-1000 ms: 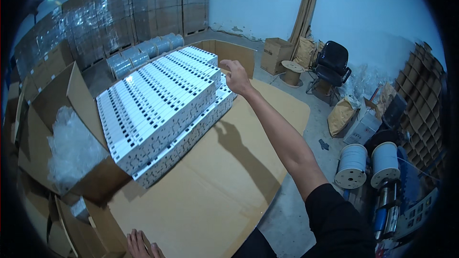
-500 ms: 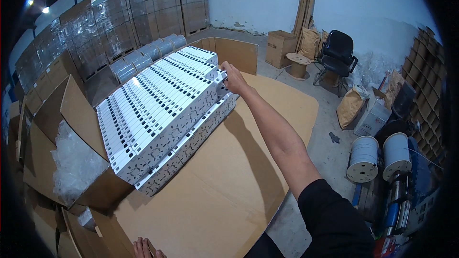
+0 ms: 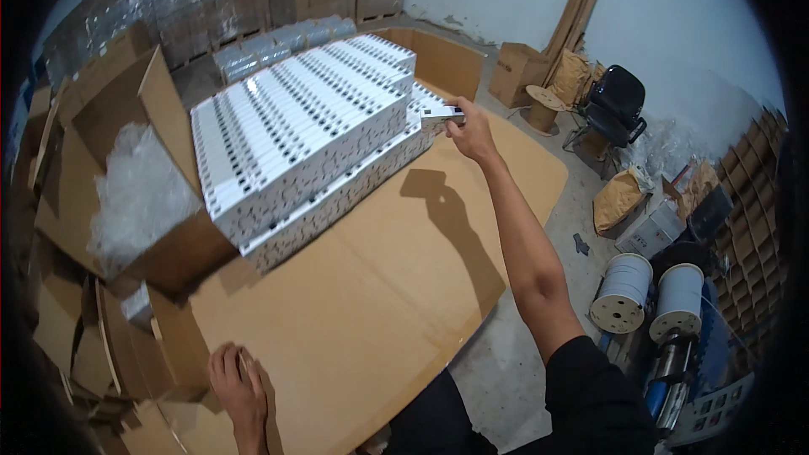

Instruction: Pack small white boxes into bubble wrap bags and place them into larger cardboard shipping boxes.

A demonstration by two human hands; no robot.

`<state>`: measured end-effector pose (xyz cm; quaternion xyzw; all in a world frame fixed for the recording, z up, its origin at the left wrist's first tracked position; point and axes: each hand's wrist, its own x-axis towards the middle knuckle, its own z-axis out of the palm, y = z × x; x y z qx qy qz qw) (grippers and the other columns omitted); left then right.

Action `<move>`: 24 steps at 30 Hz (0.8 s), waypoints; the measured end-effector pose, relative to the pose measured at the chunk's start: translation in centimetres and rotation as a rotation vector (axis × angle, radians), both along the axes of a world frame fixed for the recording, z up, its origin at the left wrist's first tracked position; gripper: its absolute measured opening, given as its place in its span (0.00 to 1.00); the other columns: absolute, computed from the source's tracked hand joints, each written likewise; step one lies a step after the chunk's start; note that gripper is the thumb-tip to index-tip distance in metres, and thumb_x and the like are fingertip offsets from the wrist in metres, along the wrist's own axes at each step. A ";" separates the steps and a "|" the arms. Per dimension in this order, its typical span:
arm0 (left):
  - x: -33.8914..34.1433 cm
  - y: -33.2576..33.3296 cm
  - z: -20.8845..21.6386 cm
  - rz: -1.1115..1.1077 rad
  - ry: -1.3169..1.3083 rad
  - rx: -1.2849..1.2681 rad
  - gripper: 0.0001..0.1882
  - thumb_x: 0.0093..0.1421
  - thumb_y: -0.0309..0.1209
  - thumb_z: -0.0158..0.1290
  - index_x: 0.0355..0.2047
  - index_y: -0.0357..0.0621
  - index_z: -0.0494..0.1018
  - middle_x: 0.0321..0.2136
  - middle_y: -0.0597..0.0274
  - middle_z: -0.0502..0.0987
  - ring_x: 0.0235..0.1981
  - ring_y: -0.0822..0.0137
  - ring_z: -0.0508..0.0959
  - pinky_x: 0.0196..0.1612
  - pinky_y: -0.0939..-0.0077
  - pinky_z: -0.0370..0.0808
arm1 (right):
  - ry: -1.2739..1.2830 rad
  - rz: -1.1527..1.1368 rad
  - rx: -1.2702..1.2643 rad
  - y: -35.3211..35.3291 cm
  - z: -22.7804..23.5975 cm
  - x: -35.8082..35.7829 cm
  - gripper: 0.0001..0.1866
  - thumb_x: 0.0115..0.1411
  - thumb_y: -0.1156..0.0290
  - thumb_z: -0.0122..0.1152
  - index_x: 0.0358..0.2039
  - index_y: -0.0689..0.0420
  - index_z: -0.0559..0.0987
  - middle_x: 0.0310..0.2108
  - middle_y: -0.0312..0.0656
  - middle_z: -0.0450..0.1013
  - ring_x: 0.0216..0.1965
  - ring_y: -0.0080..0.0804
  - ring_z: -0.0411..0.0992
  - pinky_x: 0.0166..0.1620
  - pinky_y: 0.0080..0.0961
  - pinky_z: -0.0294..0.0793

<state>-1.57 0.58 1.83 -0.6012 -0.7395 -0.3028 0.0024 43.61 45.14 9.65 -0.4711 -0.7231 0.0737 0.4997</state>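
My right hand (image 3: 468, 133) is closed on a small white box (image 3: 438, 115) with dark markings, gripping it by its right end. It is held at the right end of a large stack of white boxes (image 3: 308, 109), slim and packed in rows. A lower layer of the same boxes (image 3: 337, 206) sticks out from under the upper one. The stack stands on a brown cardboard sheet (image 3: 371, 303). My left hand (image 3: 239, 383) holds nothing; its fingers lie extended at the sheet's near left edge.
An open carton with clear plastic film (image 3: 139, 202) stands left of the stack. Folded cardboard (image 3: 80, 320) lies at the left. Wrapped pallets (image 3: 227, 0) line the back. At the right are a black chair (image 3: 619, 105), cable spools (image 3: 622, 291) and a paper sack (image 3: 622, 198).
My right hand has pulled a white box away from the stack's right end. My left hand has come further into view, onto the cardboard. The whole view has shifted.
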 end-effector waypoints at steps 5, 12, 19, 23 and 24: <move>0.0 2.6 -0.2 -0.013 -0.126 0.128 0.12 0.63 0.24 0.55 0.46 0.35 0.74 0.43 0.49 0.76 0.46 0.51 0.76 0.49 0.61 0.74 | 0.146 0.080 -0.277 -12.8 -0.6 -9.0 0.16 0.57 0.79 0.64 0.47 0.59 0.77 0.35 0.49 0.80 0.28 0.37 0.81 0.33 0.33 0.80; -0.2 5.4 -1.2 -0.094 -0.785 0.118 0.14 0.69 0.26 0.52 0.54 0.39 0.72 0.33 0.61 0.79 0.30 0.74 0.76 0.34 0.82 0.74 | 0.222 0.438 -0.561 -23.4 -4.2 -22.0 0.16 0.61 0.78 0.66 0.49 0.62 0.74 0.38 0.47 0.78 0.23 0.27 0.79 0.23 0.24 0.76; -2.8 4.0 -0.8 -0.117 -1.298 0.145 0.21 0.77 0.44 0.38 0.57 0.42 0.69 0.37 0.60 0.80 0.31 0.75 0.77 0.32 0.80 0.75 | 0.240 0.799 -0.622 -28.9 -5.2 -32.1 0.16 0.61 0.78 0.65 0.48 0.65 0.75 0.40 0.48 0.78 0.34 0.32 0.81 0.36 0.28 0.81; -4.6 4.1 -1.7 -0.069 -1.272 0.279 0.15 0.75 0.36 0.44 0.55 0.42 0.69 0.39 0.61 0.79 0.36 0.75 0.78 0.36 0.79 0.76 | 0.411 0.982 -0.585 -29.6 -7.1 -33.5 0.11 0.64 0.80 0.60 0.47 0.65 0.76 0.61 0.49 0.65 0.49 0.27 0.76 0.49 0.25 0.78; -4.4 4.4 -1.6 -0.063 -1.121 0.289 0.13 0.74 0.33 0.48 0.55 0.42 0.70 0.39 0.62 0.79 0.37 0.75 0.77 0.37 0.79 0.76 | 0.529 0.969 -0.725 -29.5 -7.5 -33.4 0.09 0.65 0.81 0.58 0.46 0.64 0.77 0.64 0.48 0.61 0.50 0.26 0.75 0.50 0.24 0.78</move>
